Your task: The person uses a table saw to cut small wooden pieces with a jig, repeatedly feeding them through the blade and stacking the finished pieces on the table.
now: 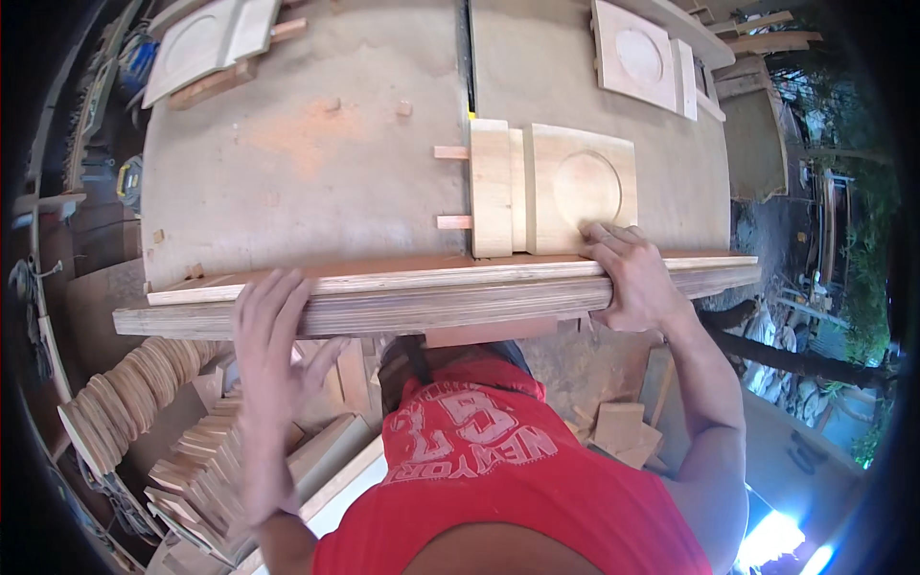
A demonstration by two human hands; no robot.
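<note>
My left hand (278, 331), slightly blurred, is at the front edge of the plywood-topped workbench (383, 299), its fingers stretched out and its thumb apart; nothing is in it. On the other side, my right hand (634, 278) curls over the same edge, fingertips up against a pale wooden piece (585, 192) with a shallow round recess. That piece lies flat, with a narrow grooved wooden strip (492, 192) along its left side. Two small reddish wooden sticks (452, 152) poke out leftward from under it.
Similar recessed pieces lie at the far left (187, 48) and far right (640, 62). Orange sawdust (311, 134) and small wood scraps (404, 108) dot the bench. Below left are stacked round wooden discs (134, 393) and cut boards (206, 470); wood blocks (621, 426) lie below right.
</note>
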